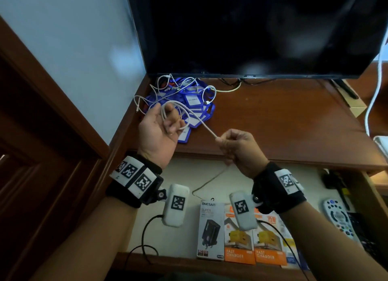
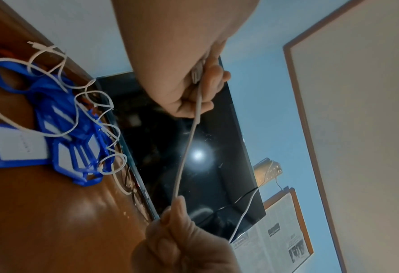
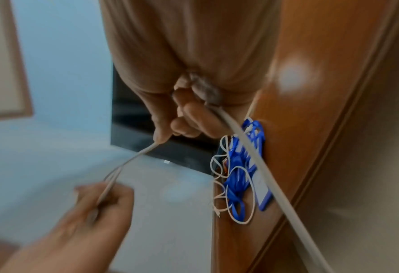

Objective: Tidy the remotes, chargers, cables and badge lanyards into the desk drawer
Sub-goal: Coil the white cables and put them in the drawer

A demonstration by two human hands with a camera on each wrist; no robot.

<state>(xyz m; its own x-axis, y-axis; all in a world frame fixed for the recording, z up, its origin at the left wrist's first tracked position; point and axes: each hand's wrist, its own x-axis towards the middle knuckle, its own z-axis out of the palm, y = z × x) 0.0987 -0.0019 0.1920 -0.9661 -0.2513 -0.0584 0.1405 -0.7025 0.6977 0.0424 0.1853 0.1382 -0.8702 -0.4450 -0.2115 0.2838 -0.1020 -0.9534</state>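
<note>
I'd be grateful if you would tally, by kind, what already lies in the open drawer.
Black-and-white charger box: 1
Orange charger boxes: 2
Light grey remote: 1
Total: 4
A bluish pack and some dark items at the right end of the drawer are too hidden to count.

White cable (image 1: 204, 124), blue badge lanyards (image 1: 195, 104), orange charger boxes (image 1: 255, 245).
</note>
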